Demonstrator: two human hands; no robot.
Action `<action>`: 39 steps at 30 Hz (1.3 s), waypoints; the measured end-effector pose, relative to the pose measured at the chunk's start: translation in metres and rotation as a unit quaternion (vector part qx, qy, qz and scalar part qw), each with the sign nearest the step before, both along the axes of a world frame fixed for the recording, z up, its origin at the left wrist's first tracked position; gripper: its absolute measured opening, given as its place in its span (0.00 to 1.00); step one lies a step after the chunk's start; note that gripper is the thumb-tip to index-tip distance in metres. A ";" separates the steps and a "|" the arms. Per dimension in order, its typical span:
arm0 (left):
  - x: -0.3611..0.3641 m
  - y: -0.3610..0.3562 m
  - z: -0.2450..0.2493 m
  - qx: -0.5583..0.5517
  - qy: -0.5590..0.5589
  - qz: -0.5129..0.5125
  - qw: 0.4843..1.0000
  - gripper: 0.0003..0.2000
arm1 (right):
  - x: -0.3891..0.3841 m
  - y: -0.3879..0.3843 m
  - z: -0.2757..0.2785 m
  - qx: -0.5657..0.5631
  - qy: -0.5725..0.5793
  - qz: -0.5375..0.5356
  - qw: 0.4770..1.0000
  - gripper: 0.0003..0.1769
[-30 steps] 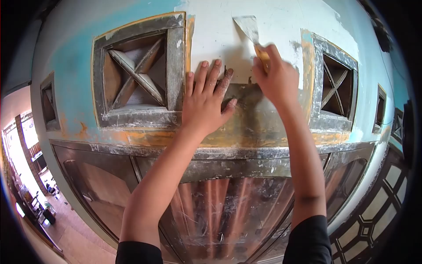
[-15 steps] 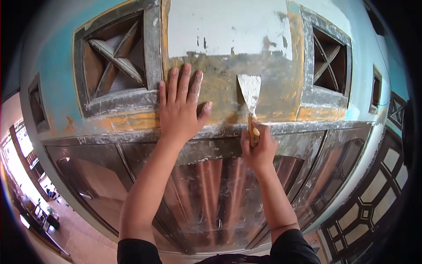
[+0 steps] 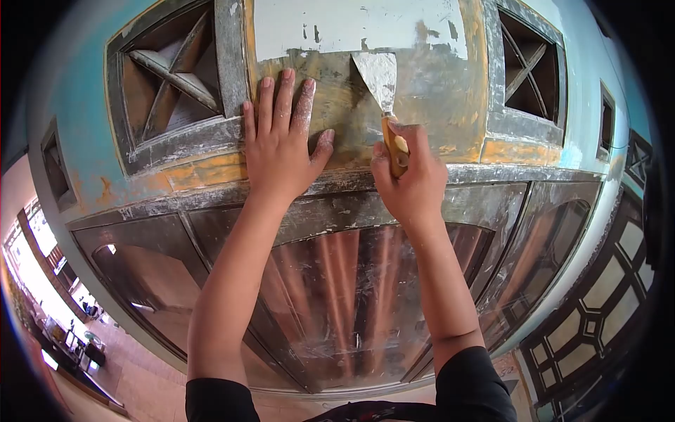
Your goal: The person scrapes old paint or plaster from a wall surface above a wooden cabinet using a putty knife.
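My left hand (image 3: 281, 144) lies flat with fingers spread on the brownish scraped part of the wall panel (image 3: 436, 105), white dust on its fingertips. Wrapped round the wooden handle of a putty knife (image 3: 380, 81) is my right hand (image 3: 411, 165), its thumb and forefinger up along the grip. The blade, smeared white, points upward, its wide edge right at the lower border of the white coating (image 3: 394, 24). Dark patches show through that coating.
Wooden vents with crossed slats flank the panel, a left vent (image 3: 172, 84) and a right vent (image 3: 527, 70). Below runs a dusty wooden ledge (image 3: 337, 181) over a glazed window (image 3: 351, 302). A patterned door (image 3: 598, 302) stands at the right.
My right hand has moved the putty knife up the panel to the white coating's lower edge. My left hand stays flat on the panel; the view has shifted slightly.
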State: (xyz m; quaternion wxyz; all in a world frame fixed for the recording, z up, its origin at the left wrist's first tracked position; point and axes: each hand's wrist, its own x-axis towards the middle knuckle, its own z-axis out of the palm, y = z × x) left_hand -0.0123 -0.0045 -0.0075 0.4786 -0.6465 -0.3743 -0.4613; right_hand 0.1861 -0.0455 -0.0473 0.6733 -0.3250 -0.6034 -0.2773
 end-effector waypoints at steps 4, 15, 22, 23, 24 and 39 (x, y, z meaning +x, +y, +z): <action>0.000 0.002 0.000 0.008 -0.005 0.003 1.000 0.38 | -0.001 -0.002 0.004 -0.010 0.000 0.002 1.000 0.18; 0.002 -0.002 -0.001 0.001 -0.005 0.003 1.000 0.38 | -0.008 -0.003 0.001 -0.023 -0.001 -0.025 0.999 0.18; 0.001 0.001 -0.001 0.002 -0.007 0.002 1.000 0.38 | -0.019 -0.008 0.006 -0.036 -0.010 -0.038 0.999 0.18; 0.001 0.001 -0.001 0.003 -0.006 0.001 1.000 0.38 | -0.019 -0.010 0.005 -0.037 -0.010 -0.038 0.999 0.18; 0.001 0.001 -0.002 0.002 -0.007 0.002 1.000 0.38 | -0.019 -0.011 0.003 -0.037 -0.012 -0.038 0.999 0.18; 0.000 0.004 -0.006 0.020 -0.001 -0.006 1.000 0.38 | -0.027 -0.022 0.008 -0.053 -0.022 -0.036 0.998 0.18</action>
